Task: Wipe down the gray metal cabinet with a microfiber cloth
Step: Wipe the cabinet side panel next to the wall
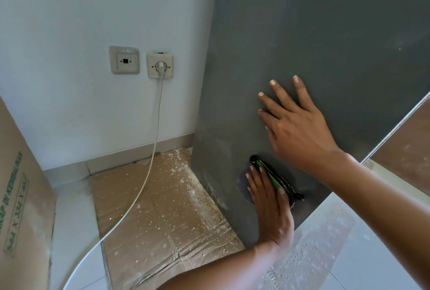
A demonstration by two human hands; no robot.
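Head view: the cloth (244,185), bluish with a green-and-black edge, sits low on the gray cabinet (325,45) side panel, near the floor. Left hand (270,208) presses it flat there, fingers (253,180) straight and together, likely to keep full contact while wiping. Right hand (295,124) rests higher on the panel, fingers spread, seemingly as a brace. Dusty cardboard (158,208) covers the floor beside it; a cord (149,173) hangs from the outlet (160,65).

cabinet (314,34) gray | cloth (274,177) green-black | cardboard (162,196) brown, white-speckled
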